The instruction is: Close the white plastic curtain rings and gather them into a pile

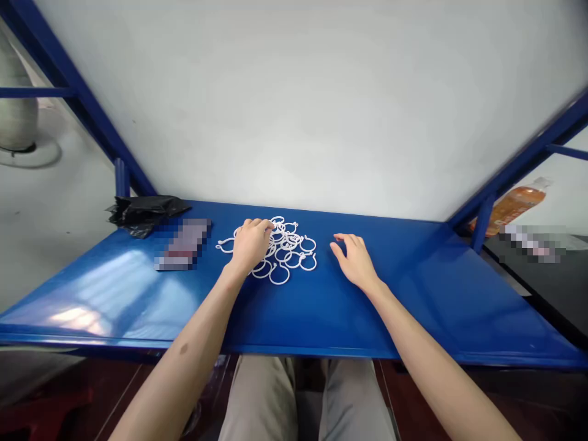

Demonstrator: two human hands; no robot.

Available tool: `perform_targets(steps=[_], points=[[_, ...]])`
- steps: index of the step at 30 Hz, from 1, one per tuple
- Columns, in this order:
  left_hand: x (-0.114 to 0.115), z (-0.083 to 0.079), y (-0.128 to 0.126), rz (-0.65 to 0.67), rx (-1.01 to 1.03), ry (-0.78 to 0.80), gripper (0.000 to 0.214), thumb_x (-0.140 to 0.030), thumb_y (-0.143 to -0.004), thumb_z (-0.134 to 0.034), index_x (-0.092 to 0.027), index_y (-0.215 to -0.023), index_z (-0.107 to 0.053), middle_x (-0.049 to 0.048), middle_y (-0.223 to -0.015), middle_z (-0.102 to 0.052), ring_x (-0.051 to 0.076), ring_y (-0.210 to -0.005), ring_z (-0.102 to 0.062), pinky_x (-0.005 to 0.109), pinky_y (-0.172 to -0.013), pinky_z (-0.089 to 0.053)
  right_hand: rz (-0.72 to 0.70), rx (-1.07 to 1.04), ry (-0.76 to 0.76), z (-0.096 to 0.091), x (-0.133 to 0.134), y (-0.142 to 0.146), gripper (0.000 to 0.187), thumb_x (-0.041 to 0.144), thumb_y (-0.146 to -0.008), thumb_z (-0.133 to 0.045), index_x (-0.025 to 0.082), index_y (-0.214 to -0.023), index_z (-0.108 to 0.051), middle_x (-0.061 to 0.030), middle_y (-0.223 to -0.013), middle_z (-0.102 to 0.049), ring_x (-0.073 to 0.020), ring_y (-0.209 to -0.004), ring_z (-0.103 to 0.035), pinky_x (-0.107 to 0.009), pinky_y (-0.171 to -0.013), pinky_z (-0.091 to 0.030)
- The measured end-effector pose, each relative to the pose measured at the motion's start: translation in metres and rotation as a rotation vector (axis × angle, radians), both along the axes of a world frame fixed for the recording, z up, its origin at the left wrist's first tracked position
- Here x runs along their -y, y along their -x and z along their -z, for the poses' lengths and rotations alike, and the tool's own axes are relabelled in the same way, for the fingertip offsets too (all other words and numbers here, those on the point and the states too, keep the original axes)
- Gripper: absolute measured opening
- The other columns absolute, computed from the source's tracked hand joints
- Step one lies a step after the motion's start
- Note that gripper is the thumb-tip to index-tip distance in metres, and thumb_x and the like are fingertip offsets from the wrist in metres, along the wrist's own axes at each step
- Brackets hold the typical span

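1. Wall (294,104): pale grey-white, smooth and matt, standing directly behind the table.
2. Table (312,324): blue, flat and glossy; bright window-like reflections show on its left part.
3. Frame bars (89,113): straight, blue-painted, slanting down to the table's back corners on both sides.
4. Trousers (260,401): light grey-beige cloth, softly creased, below the table's front edge.
5. Bag (142,211): black, thin, crumpled, plastic-looking; lies at the table's back left corner.
6. Bottle (519,205): clear, with orange contents, tilted, beyond the right frame bar.
7. Flat slab (186,242): rectangular, details blurred out; lies left of the pile, near the bag.
8. Left hand (250,245): bare, fingers curved over the pile's left part; whether it grips anything cannot be told.
9. Right hand (356,260): bare, right of the pile and apart from it, thumb and fingers loosely parted.
10. Rings (289,245): white, slender, round, with small knobbed ends; heaped and overlapping mid-table, between the hands and partly beneath the left.
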State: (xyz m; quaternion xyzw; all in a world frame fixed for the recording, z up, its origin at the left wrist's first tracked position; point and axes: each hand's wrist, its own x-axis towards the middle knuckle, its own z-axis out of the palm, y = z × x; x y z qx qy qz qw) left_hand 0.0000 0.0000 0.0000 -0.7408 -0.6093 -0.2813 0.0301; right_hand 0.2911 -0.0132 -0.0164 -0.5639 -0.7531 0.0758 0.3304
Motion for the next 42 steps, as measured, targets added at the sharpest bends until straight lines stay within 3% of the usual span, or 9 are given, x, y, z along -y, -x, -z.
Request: perform_targets(steps=[6,11,18,22,25,29,36,39,42], points=[[0.001,0.016,-0.014,0.339,-0.077,-0.03,0.044,-0.045,-0.1,-0.049,-0.023,-0.137,-0.06,0.0089,-0.141,-0.062,0.029,-0.134,-0.051,0.052,-0.114,-0.04,0.048,-0.04,0.06,0.001,0.0,-0.008,0.028,0.039,-0.098,-0.053,0.02,-0.11,-0.069,-0.0093,-0.113,-0.071,-0.0281,-0.112,-0.057,-0.046,-0.103,-0.044],[-0.001,0.025,-0.014,0.282,-0.138,0.006,0.04,-0.035,-0.101,-0.045,-0.022,-0.133,-0.064,0.0106,-0.143,-0.061,0.03,-0.135,-0.051,0.056,-0.117,-0.036,0.023,-0.04,0.068,0.001,0.0,-0.003,0.023,0.036,-0.097,-0.055,0.021,-0.107,-0.07,-0.0084,-0.109,-0.072,-0.0278,-0.109,-0.058,-0.046,-0.1,-0.045],[0.004,-0.001,-0.005,0.165,0.085,-0.148,0.04,-0.007,-0.088,-0.042,-0.019,-0.115,-0.069,0.0078,-0.122,-0.071,0.026,-0.112,-0.059,0.046,-0.1,-0.049,0.017,-0.027,0.101,0.001,0.0,-0.006,0.021,0.034,-0.098,-0.056,0.021,-0.104,-0.071,-0.0081,-0.108,-0.074,-0.0273,-0.107,-0.059,-0.044,-0.099,-0.045],[0.006,-0.01,0.001,0.143,0.173,-0.161,0.038,-0.001,-0.082,-0.041,-0.021,-0.099,-0.068,0.0052,-0.105,-0.074,0.024,-0.098,-0.058,0.041,-0.09,-0.05,0.031,-0.019,0.123,-0.001,-0.001,-0.008,0.02,0.032,-0.098,-0.056,0.021,-0.101,-0.071,-0.0082,-0.107,-0.074,-0.0265,-0.105,-0.06,-0.043,-0.098,-0.046],[0.008,-0.011,-0.002,0.23,0.138,-0.088,0.032,-0.002,-0.081,-0.045,-0.022,-0.095,-0.067,0.0041,-0.096,-0.073,0.023,-0.092,-0.058,0.038,-0.084,-0.049,0.017,-0.013,0.127,-0.001,-0.002,-0.009,0.02,0.032,-0.098,-0.055,0.021,-0.102,-0.071,-0.0078,-0.106,-0.074,-0.0264,-0.105,-0.06,-0.042,-0.097,-0.046],[0.011,-0.006,-0.018,0.349,0.04,-0.096,0.018,-0.014,-0.09,-0.051,-0.021,-0.095,-0.067,0.0051,-0.094,-0.071,0.023,-0.092,-0.058,0.041,-0.089,-0.048,-0.031,-0.018,0.107,-0.002,0.001,-0.007,0.019,0.032,-0.097,-0.057,0.021,-0.102,-0.071,-0.0071,-0.103,-0.073,-0.0255,-0.103,-0.061,-0.042,-0.095,-0.046],[0.023,0.006,-0.052,0.423,-0.095,-0.108,0.021,-0.02,-0.097,-0.047,-0.02,-0.096,-0.068,0.0073,-0.095,-0.069,0.024,-0.094,-0.057,0.04,-0.089,-0.046,-0.421,0.098,0.061,-0.007,0.023,0.02,0.025,0.042,-0.092,-0.069,0.028,-0.112,-0.071,-0.0055,-0.109,-0.063,-0.0219,-0.098,-0.061,-0.038,-0.091,-0.049],[0.025,0.006,-0.053,0.451,-0.117,-0.078,0.02,-0.021,-0.096,-0.049,-0.021,-0.093,-0.069,0.0069,-0.091,-0.068,0.024,-0.093,-0.056,0.04,-0.087,-0.046,-0.419,0.197,0.048,-0.007,0.024,0.024,0.013,0.036,-0.096,-0.064,0.028,-0.1,-0.073,-0.0048,-0.097,-0.063,-0.022,-0.093,-0.061,-0.037,-0.088,-0.047],[0.024,0.007,-0.05,0.447,-0.146,-0.049,0.019,-0.022,-0.096,-0.05,-0.021,-0.091,-0.069,0.0071,-0.087,-0.068,0.025,-0.091,-0.056,0.04,-0.085,-0.045,-0.396,0.166,0.072,-0.012,0.023,0.018,0.019,0.032,-0.101,-0.054,0.026,-0.096,-0.071,-0.0038,-0.092,-0.067,-0.0205,-0.089,-0.063,-0.034,-0.082,-0.047]])
